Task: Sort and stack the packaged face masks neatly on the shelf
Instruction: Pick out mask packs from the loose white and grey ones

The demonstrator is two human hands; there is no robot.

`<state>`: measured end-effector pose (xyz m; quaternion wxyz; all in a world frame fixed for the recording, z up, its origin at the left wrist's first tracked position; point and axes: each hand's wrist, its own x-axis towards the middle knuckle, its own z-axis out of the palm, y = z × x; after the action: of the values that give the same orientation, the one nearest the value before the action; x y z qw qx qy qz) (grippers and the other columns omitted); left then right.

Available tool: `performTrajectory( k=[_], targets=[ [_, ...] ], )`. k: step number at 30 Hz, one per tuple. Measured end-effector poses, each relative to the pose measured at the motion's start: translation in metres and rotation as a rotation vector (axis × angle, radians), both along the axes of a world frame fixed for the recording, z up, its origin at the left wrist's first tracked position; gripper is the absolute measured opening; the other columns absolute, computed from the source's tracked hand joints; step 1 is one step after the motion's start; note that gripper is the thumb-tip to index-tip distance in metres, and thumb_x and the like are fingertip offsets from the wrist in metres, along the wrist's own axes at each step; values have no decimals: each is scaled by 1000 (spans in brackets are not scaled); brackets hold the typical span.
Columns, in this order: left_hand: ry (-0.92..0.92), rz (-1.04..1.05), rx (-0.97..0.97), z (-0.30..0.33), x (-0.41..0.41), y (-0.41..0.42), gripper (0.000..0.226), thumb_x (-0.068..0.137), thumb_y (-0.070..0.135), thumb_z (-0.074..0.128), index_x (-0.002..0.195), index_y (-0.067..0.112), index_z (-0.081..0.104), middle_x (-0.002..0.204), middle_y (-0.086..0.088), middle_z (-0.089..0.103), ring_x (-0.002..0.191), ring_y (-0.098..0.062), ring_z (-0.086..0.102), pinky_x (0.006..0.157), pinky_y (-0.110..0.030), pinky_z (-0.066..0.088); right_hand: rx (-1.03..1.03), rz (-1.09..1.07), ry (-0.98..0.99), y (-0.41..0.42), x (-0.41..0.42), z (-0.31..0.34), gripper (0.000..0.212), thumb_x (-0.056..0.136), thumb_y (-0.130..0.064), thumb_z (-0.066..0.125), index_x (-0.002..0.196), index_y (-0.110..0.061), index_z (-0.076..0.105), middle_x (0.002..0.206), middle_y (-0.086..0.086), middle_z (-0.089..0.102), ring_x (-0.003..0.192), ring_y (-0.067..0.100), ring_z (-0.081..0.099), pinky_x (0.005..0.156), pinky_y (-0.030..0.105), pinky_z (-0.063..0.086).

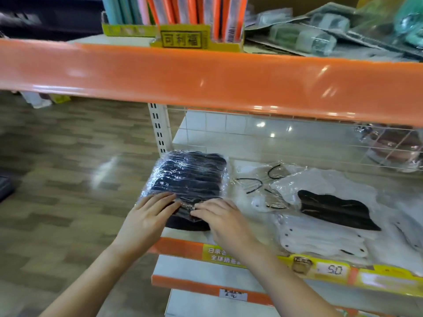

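Head view, middle shelf (251,152) of an orange-edged rack. Stack of black masks in clear wrap (186,179) sits at the shelf's left end, near edge reaching the front lip. Left hand (146,219) lies flat on the near left part of the stack, fingers straight and together, pressing down, gripping nothing. Right hand (223,219) rests on the near right part; fingertips bent onto the crinkled wrap, possibly pinching it, but blur prevents telling for sure. Just right of the stack: loose clear packets with black ear loops (263,186). Further right: white packaged masks (320,239) with a single black mask (336,210) lying on top. Price strip (332,269) along the shelf front reads 5.0
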<state>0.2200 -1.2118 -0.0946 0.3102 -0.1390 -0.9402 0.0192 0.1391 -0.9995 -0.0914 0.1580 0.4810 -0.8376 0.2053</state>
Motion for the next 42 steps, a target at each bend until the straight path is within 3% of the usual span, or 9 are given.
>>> performTrajectory(
  k=[4, 8, 11, 15, 24, 31, 34, 38, 42],
  targets=[
    [-32, 17, 52, -7, 8, -11, 36, 83, 4, 43, 102, 7, 73, 113, -9, 69, 106, -26, 65, 93, -33, 42, 29, 9, -34, -11, 2, -11, 47, 68, -4, 60, 108, -26, 70, 116, -11, 66, 105, 11, 55, 85, 27, 45],
    [-95, 23, 115, -16, 13, -18, 33, 80, 10, 46, 97, 11, 74, 110, -4, 70, 104, -23, 66, 92, -31, 42, 66, 3, -100, -15, 3, -24, 43, 72, -2, 63, 110, -21, 69, 119, -5, 64, 107, 17, 57, 85, 36, 53],
    [-170, 53, 161, -22, 12, -23, 28, 81, 28, 51, 91, 16, 75, 109, 0, 71, 103, -22, 66, 89, -29, 41, 75, -47, -99, -16, 6, -28, 27, 82, -30, 57, 106, -27, 70, 116, -8, 64, 104, 13, 58, 83, 33, 53],
    [-253, 78, 190, -24, 7, -26, 35, 72, 45, 54, 87, 20, 74, 106, 3, 71, 101, -19, 66, 86, -27, 40, 80, -102, -63, -22, 11, -30, 36, 82, -51, 43, 100, -35, 70, 111, -14, 63, 102, 8, 56, 78, 29, 52],
    [-140, 26, 172, -34, -6, -19, 21, 76, 37, 54, 73, 21, 66, 101, 2, 68, 112, -19, 52, 85, -30, 38, -10, -137, -22, -23, 15, -38, 26, 85, -45, 48, 95, -35, 70, 108, -16, 62, 102, 6, 52, 78, 27, 50],
    [-42, 58, 181, -39, -14, -9, 15, 75, 23, 49, 70, 15, 60, 90, 0, 63, 97, -21, 52, 72, -30, 37, -9, -187, 8, -22, 18, -36, 25, 87, -43, 49, 97, -32, 69, 112, -13, 60, 106, 9, 53, 83, 27, 46],
    [-66, 71, 185, -42, -13, -9, 12, 75, 23, 50, 73, 15, 59, 91, 1, 59, 88, -23, 57, 66, -32, 45, 2, -191, 13, -23, 18, -36, 25, 88, -43, 49, 97, -32, 69, 112, -13, 60, 106, 8, 52, 86, 26, 38],
    [-118, 57, 182, -40, -12, -5, 31, 80, 46, 56, 76, 17, 67, 94, 2, 63, 92, -18, 57, 66, -30, 50, 12, -197, 7, -23, 19, -37, 25, 89, -43, 48, 97, -31, 69, 113, -12, 60, 106, 8, 52, 86, 25, 33],
    [-141, 19, 179, -41, -9, 5, 48, 98, 48, 35, 87, 19, 71, 104, 4, 65, 104, -16, 56, 80, -28, 45, 37, -210, -15, -23, 20, -36, 22, 88, -41, 48, 95, -31, 67, 113, -13, 59, 105, 9, 52, 82, 27, 40]
  ],
)
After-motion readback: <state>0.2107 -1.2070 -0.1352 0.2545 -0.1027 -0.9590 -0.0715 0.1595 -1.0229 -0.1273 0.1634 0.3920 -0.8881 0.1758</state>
